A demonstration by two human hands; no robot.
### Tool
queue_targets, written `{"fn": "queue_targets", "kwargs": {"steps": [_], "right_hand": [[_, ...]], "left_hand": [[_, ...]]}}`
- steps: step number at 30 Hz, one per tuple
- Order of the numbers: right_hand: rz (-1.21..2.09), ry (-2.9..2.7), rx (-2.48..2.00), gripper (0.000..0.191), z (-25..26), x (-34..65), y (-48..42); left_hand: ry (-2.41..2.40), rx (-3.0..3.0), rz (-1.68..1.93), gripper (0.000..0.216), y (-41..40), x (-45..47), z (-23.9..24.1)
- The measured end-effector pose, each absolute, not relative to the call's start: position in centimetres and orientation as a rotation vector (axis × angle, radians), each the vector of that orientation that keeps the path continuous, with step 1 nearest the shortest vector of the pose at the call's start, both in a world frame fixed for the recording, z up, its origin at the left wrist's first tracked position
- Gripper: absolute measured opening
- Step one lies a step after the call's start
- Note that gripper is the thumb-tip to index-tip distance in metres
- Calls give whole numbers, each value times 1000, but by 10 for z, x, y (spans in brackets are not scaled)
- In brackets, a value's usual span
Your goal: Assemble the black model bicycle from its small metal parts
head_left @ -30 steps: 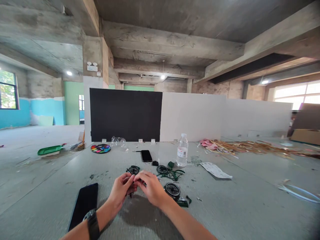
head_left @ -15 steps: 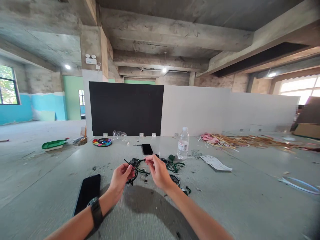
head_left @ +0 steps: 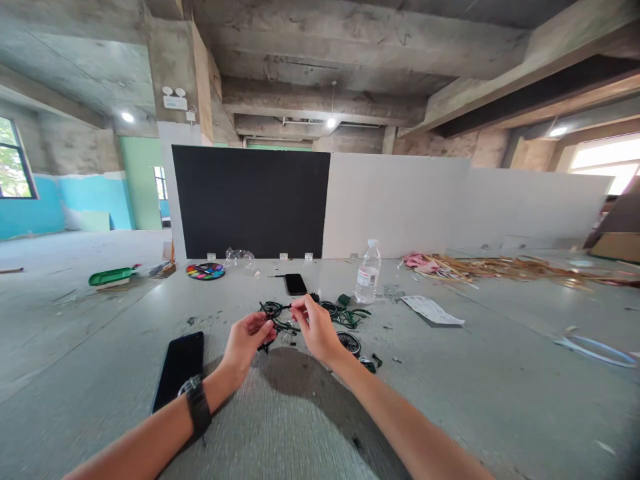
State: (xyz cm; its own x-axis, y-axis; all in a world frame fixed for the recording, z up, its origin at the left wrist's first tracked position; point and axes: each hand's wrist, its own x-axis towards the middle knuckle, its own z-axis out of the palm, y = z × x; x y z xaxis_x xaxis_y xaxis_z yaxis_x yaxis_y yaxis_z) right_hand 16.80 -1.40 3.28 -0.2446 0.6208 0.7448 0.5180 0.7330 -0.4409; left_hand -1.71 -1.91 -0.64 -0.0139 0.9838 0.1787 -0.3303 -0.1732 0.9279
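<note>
Close to the table's middle, my left hand (head_left: 249, 341) is closed in a pinch around a small dark model bicycle part, mostly hidden by the fingers. Just right of it, my right hand (head_left: 316, 331) pinches a thin dark piece (head_left: 286, 307) at the fingertips. A small black wheel (head_left: 271, 308) shows behind the left fingers; whether it is held or lying there I cannot tell. To the right lie a dark green model bicycle frame (head_left: 353, 319), a loose spoked wheel (head_left: 349, 343) and several small dark parts (head_left: 369, 363).
A large black phone (head_left: 179, 370) lies by my left forearm, with a smaller phone (head_left: 295, 284) beyond the hands. Behind the parts stands a water bottle (head_left: 367, 277). A paper sheet (head_left: 433, 311), a paint palette (head_left: 205, 271) and a heap of wooden strips (head_left: 480, 268) lie farther out.
The view has tipped down slightly, so the scene sits higher. My left hand has turned and come closer to the right; the thin dark rod above its fingers no longer shows. Both hands stay pinched.
</note>
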Motion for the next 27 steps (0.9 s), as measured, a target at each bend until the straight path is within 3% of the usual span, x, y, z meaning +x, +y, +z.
{"fn": "queue_targets", "kwargs": {"steps": [6, 18, 27], "right_hand": [[92, -1942, -854, 10, 34, 166, -16], [34, -2046, -819, 12, 42, 164, -24], [38, -2070, -809, 25, 42, 166, -24]], "left_hand": [[785, 1033, 1475, 53, -27, -15, 6], [688, 1026, 1476, 50, -36, -15, 15], [715, 1024, 1514, 52, -35, -15, 15]]}}
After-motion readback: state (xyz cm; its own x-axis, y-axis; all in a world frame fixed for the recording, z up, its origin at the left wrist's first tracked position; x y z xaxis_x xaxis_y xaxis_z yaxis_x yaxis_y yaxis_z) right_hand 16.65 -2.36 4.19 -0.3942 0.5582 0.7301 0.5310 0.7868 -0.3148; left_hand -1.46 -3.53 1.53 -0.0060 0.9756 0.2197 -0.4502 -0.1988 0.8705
